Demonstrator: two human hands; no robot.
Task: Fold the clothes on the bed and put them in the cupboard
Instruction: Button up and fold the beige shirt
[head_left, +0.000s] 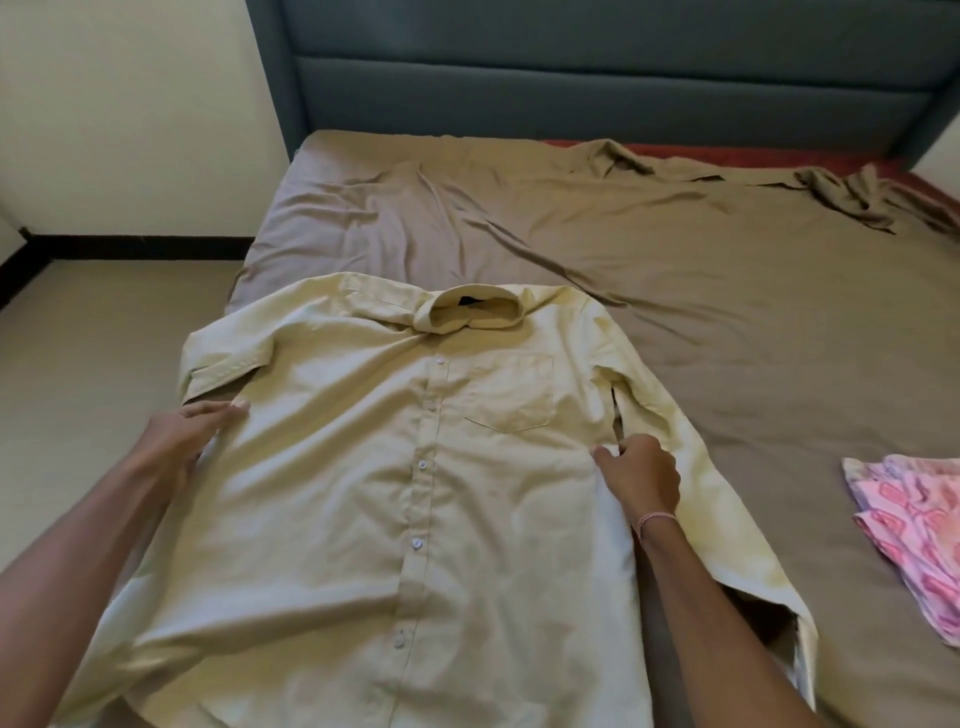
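Yellow shirt (415, 467) flat on bed (727, 312); left hand (192, 431) flat on side edge, right hand (641, 475) pinching opposite seam.

Person, seen as two arms only. Left forearm (78, 545): bare along whole visible length. Right forearm (727, 623): likewise bare. Left hand (192, 426): bare. Right hand (641, 475): bare. Bracelet (655, 518) on right wrist: thin pink cord with paler strand, wound close round wrist, sole worn item in view. Clothing beyond arms out of frame.
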